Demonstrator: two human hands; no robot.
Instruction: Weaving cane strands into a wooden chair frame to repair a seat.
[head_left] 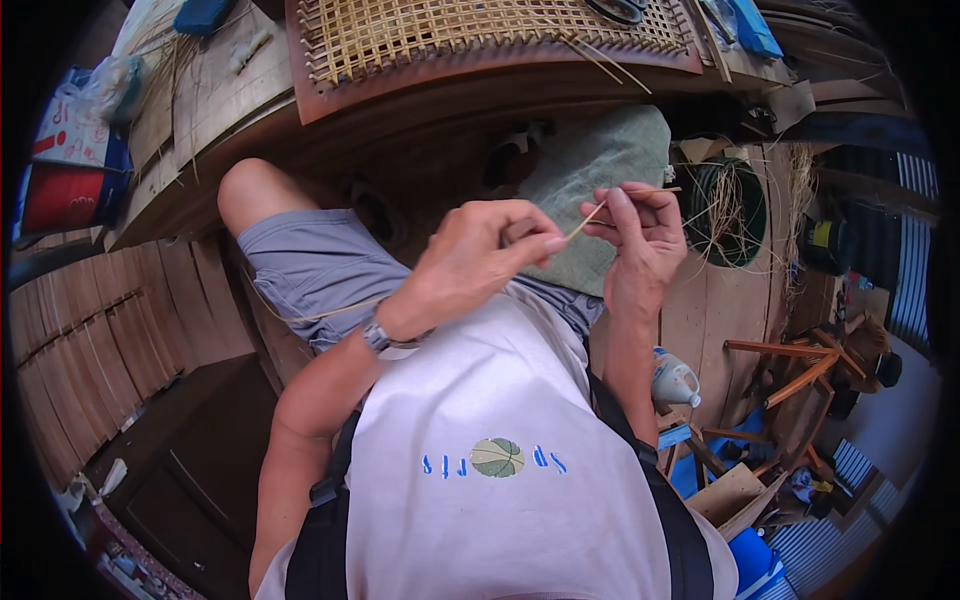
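Observation:
In front of my chest, a thin tan cane strand [583, 224] runs between my two hands. My left hand [488, 248], with a watch [375, 335] on its wrist, pinches the strand between thumb and fingers. Thumb and fingers of my right hand [642, 232] close on the strand too, and a short end sticks out to the right. A long thin strand also trails leftward from near the watch across my grey shorts [322, 262]. Beyond my hands, a woven cane panel [450, 45] in a reddish-brown wooden frame [400, 95] rests on the bench.
Greenish cloth [560, 165] covers my right leg. To the right stand a dark green tub [762, 215] of loose cane strands, a white plastic jug [676, 378] and wooden furniture frames [800, 375]. A red and blue container [65, 195] is at left.

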